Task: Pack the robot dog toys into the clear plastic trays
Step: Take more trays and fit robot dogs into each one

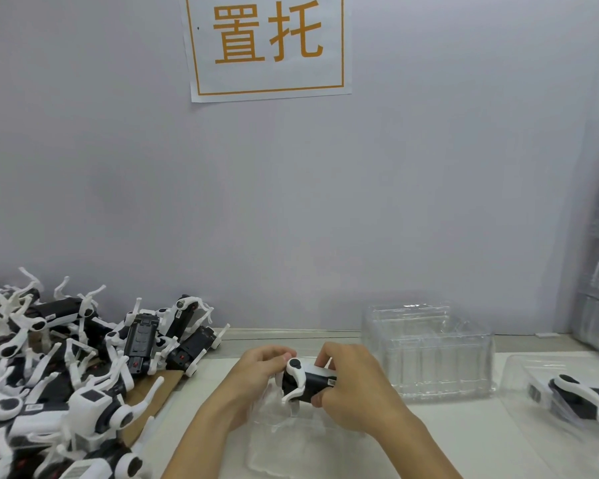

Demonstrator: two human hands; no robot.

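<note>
Head view shows you holding one robot dog toy [306,382] in both hands above a clear plastic tray [291,444] lying on the table [464,444] in front of you. Your left hand [256,378] pinches its white leg end; your right hand [350,385] curls round the black body. A heap of robot dog toys [70,371] lies at your left. A stack of empty trays [426,350] stands at right, beside a packed tray [567,395].
</note>
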